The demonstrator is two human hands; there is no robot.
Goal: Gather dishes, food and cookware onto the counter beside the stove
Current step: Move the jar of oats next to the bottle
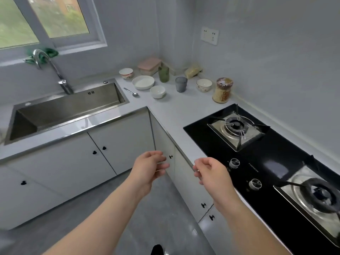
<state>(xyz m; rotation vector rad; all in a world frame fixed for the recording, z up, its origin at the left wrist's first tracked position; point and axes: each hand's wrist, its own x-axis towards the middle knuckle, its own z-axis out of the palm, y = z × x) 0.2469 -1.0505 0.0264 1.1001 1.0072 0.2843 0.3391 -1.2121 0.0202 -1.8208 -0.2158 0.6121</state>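
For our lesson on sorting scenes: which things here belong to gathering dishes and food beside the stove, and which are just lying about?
Job: patterned bowl, white dish, small white bowl, spoon, green glass, grey tumbler, second patterned bowl, food jar, pink-lidded container.
Lying about: faucet, sink, wall socket, green cloth.

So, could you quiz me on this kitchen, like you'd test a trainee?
1. True or false: the left hand and the right hand both hold nothing.
2. The spoon lies: A) on the counter beside the sink; B) inside it; C) on a burner.
3. Which stands nearer the jar, the grey cup or the green glass?
Key: 1 true; 2 A; 3 the grey cup.
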